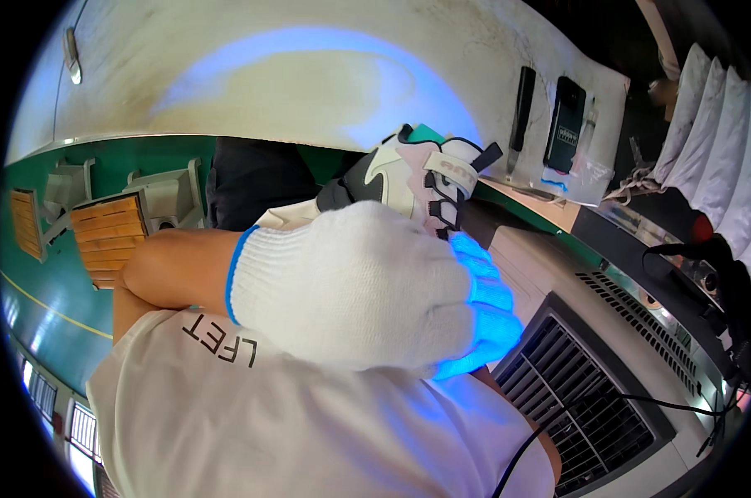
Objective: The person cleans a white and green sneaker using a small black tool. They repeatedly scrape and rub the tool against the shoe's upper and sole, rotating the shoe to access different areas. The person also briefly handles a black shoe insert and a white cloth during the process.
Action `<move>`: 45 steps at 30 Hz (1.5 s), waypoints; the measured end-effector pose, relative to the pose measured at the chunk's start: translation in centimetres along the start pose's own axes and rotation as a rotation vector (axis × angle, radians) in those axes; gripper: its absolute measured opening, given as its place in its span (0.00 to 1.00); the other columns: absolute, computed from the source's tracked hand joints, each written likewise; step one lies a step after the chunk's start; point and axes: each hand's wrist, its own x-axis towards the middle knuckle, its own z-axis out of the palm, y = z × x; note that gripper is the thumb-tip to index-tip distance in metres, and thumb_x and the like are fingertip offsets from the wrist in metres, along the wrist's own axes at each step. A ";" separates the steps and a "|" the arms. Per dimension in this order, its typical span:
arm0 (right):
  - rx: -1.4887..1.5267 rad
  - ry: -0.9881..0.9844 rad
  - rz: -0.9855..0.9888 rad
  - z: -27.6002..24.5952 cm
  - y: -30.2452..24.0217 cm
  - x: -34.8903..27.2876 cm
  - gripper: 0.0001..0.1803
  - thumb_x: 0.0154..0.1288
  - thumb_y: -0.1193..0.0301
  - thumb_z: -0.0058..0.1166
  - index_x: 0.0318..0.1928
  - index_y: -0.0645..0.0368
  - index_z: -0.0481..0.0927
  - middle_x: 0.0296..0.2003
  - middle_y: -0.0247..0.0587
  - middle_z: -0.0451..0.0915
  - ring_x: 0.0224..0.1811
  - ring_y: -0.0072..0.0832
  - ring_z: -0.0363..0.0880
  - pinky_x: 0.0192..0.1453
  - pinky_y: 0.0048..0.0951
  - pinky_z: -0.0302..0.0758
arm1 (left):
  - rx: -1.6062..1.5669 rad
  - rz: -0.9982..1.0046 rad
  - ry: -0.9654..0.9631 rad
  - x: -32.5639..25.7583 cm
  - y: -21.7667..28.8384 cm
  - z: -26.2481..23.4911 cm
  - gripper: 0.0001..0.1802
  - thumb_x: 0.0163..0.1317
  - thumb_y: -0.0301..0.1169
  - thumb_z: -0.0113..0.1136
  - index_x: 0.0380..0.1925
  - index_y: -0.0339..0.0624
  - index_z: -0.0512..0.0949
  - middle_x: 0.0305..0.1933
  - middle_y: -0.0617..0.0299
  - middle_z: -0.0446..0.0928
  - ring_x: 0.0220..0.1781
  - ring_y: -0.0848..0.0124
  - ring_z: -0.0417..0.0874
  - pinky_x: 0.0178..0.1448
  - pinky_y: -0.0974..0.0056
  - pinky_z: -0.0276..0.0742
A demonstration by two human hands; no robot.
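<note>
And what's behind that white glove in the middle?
Behind the gloved left hand, part of a white, pink and dark-grey laced shoe shows. The glove covers the rest of it, so I can't tell what else is there.

The head-worn fisheye is facing steeply down; a white knit glove [354,286] is filling its near centre, a worktable [300,104] is curving across twelve o'clock, and a louvred air cooler [579,378] is lying at four.
</note>
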 end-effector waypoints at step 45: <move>0.087 -0.246 0.668 -6.2 -5.2 5.1 0.38 0.70 0.65 0.74 0.75 0.71 0.78 0.77 0.68 0.76 0.80 0.60 0.75 0.85 0.56 0.69 | -0.230 -0.295 -0.068 1.0 0.3 2.3 0.23 0.51 0.38 0.82 0.48 0.49 0.87 0.47 0.59 0.83 0.39 0.57 0.89 0.42 0.54 0.87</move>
